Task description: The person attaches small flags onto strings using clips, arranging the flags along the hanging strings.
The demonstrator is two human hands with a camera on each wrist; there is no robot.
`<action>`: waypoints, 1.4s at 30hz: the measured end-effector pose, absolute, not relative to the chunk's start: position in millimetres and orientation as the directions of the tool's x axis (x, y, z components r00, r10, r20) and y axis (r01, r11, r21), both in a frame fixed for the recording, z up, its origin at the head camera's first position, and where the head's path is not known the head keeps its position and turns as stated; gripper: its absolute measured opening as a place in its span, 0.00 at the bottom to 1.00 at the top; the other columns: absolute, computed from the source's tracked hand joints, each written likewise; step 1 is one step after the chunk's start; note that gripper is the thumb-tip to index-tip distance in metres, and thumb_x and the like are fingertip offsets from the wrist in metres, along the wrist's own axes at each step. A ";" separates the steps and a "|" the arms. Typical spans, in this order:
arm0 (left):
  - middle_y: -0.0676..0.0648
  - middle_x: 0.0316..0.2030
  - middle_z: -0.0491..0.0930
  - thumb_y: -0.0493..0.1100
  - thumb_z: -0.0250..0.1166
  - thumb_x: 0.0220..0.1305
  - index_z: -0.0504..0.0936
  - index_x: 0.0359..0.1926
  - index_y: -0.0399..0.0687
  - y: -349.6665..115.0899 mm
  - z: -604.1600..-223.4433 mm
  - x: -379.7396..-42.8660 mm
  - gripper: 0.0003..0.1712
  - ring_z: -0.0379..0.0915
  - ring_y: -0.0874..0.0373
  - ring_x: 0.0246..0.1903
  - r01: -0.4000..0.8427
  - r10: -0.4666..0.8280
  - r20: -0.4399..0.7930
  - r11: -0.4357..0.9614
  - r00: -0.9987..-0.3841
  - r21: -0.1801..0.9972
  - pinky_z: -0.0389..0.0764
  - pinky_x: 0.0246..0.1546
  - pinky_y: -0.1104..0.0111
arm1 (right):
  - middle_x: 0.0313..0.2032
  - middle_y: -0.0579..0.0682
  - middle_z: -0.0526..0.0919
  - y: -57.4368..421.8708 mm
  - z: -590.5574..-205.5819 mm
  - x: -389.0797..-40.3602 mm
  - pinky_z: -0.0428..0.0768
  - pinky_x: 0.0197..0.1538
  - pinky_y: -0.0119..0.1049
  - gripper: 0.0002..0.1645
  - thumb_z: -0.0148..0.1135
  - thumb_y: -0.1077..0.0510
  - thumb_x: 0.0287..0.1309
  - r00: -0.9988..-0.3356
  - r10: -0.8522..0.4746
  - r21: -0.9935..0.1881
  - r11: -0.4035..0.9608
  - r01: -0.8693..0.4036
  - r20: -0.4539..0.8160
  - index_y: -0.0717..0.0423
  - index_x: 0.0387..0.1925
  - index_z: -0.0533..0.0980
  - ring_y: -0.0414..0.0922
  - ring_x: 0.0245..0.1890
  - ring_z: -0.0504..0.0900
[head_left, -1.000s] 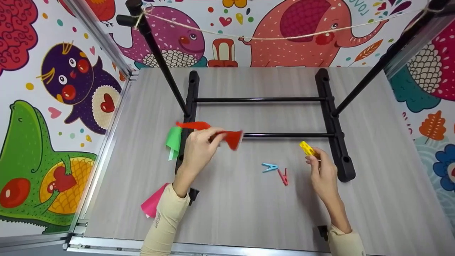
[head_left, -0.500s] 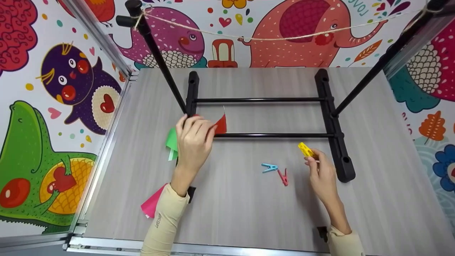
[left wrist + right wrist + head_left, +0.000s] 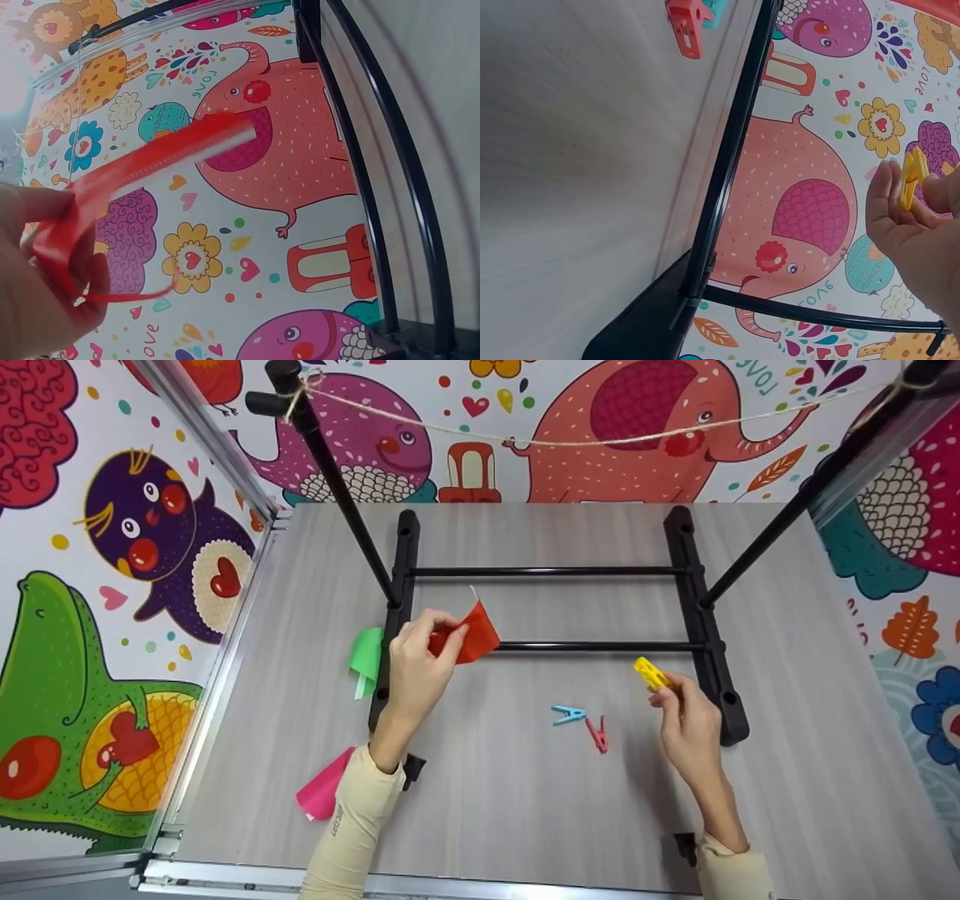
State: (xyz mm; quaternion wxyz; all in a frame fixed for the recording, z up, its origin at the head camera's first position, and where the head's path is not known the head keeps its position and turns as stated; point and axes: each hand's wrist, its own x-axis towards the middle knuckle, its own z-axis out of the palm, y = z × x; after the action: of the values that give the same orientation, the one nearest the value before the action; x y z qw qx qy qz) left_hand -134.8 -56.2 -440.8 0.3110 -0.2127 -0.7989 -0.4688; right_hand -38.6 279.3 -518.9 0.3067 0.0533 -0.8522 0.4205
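Observation:
My left hand (image 3: pixel 421 667) pinches a piece of red fabric (image 3: pixel 480 636) between thumb and fingers, over the left part of the black rack. In the left wrist view the red fabric (image 3: pixel 161 154) shows a white edge, and a strip of it curls below the fingers. On the right, my right hand (image 3: pixel 688 724) holds a yellow clothespin (image 3: pixel 649 671) by one end, its other end pointing up and left. The right wrist view shows that yellow clothespin (image 3: pixel 913 178) between thumb and fingers. A blue clothespin (image 3: pixel 568 715) and a red clothespin (image 3: pixel 598 734) lie on the table between the hands.
A black rack's base bars (image 3: pixel 555 572) rest on the table (image 3: pixel 510 780), with two uprights carrying a slack string (image 3: pixel 555 440) across the back. Green fabric (image 3: pixel 366 658) lies by the left foot, and pink fabric (image 3: pixel 327 787) lies near the left sleeve.
The left hand has swung left, then back slightly right, turning the red fabric so it hangs flatter from the fingers. The right hand, still holding the yellow clothespin, has shifted slightly.

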 end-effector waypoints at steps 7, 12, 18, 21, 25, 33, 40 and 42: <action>0.42 0.33 0.85 0.27 0.72 0.59 0.82 0.39 0.35 -52.6 -438.6 -136.7 0.09 0.81 0.48 0.35 0.641 0.073 0.709 0.500 -0.702 0.583 0.77 0.38 0.57 | 0.31 0.60 0.85 280.7 -514.3 -38.3 0.74 0.36 0.16 0.11 0.62 0.80 0.61 -0.804 0.143 -0.661 0.660 -0.357 0.577 0.75 0.45 0.77 0.48 0.26 0.80; 0.42 0.33 0.87 0.29 0.72 0.60 0.86 0.41 0.35 -49.9 -435.4 -138.3 0.07 0.78 0.49 0.34 0.660 0.090 0.729 0.510 -0.679 0.551 0.72 0.36 0.57 | 0.30 0.60 0.85 282.7 -510.1 -38.8 0.74 0.36 0.15 0.12 0.63 0.82 0.59 -0.791 0.134 -0.642 0.670 -0.371 0.597 0.75 0.44 0.77 0.49 0.25 0.80; 0.43 0.31 0.86 0.27 0.70 0.59 0.84 0.35 0.36 -42.3 -430.2 -138.8 0.04 0.79 0.49 0.33 0.656 0.082 0.712 0.474 -0.697 0.587 0.73 0.37 0.57 | 0.29 0.60 0.86 287.4 -500.2 -40.8 0.74 0.37 0.14 0.13 0.63 0.84 0.55 -0.764 0.137 -0.618 0.683 -0.389 0.631 0.75 0.42 0.77 0.45 0.25 0.80; 0.42 0.31 0.84 0.26 0.68 0.60 0.81 0.35 0.36 -38.3 -426.7 -138.6 0.05 0.80 0.49 0.35 0.651 0.086 0.697 0.454 -0.712 0.608 0.75 0.38 0.58 | 0.29 0.60 0.85 289.6 -492.8 -41.2 0.73 0.37 0.14 0.14 0.64 0.84 0.55 -0.746 0.154 -0.611 0.689 -0.389 0.648 0.75 0.43 0.77 0.39 0.27 0.79; 0.40 0.33 0.85 0.25 0.67 0.61 0.78 0.36 0.36 -32.8 -422.9 -139.8 0.07 0.82 0.47 0.36 0.655 0.100 0.689 0.434 -0.718 0.619 0.80 0.39 0.56 | 0.29 0.60 0.85 292.2 -484.4 -41.3 0.73 0.37 0.14 0.13 0.64 0.83 0.55 -0.737 0.165 -0.610 0.691 -0.388 0.656 0.76 0.42 0.76 0.32 0.28 0.77; 0.39 0.39 0.86 0.28 0.67 0.67 0.81 0.45 0.32 -19.6 -416.3 -143.7 0.07 0.83 0.47 0.36 0.671 0.120 0.674 0.325 -0.729 0.667 0.86 0.38 0.59 | 0.28 0.60 0.85 297.7 -473.0 -43.7 0.70 0.34 0.14 0.13 0.64 0.82 0.56 -0.725 0.179 -0.605 0.698 -0.383 0.665 0.76 0.43 0.76 0.26 0.30 0.75; 0.37 0.38 0.85 0.28 0.66 0.65 0.81 0.41 0.31 -7.1 -410.1 -145.0 0.05 0.82 0.47 0.36 0.664 0.126 0.658 0.270 -0.742 0.697 0.86 0.37 0.60 | 0.27 0.61 0.84 300.9 -463.4 -47.2 0.69 0.33 0.14 0.10 0.63 0.81 0.59 -0.723 0.186 -0.612 0.691 -0.386 0.665 0.78 0.42 0.75 0.23 0.31 0.73; 0.37 0.37 0.84 0.29 0.66 0.66 0.80 0.41 0.32 -4.1 -409.0 -145.4 0.04 0.82 0.47 0.36 0.668 0.138 0.658 0.259 -0.740 0.697 0.86 0.36 0.61 | 0.27 0.61 0.84 301.6 -462.0 -47.4 0.69 0.33 0.14 0.09 0.63 0.81 0.59 -0.720 0.191 -0.612 0.691 -0.384 0.668 0.78 0.41 0.75 0.22 0.30 0.73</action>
State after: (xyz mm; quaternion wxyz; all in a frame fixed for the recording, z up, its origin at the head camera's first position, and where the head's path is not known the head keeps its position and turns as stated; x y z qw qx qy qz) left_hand -145.4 -4.1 -409.0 0.2422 -0.2669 -0.7556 -0.5469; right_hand -47.4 301.6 -462.0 0.3700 0.0573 -0.8419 0.3886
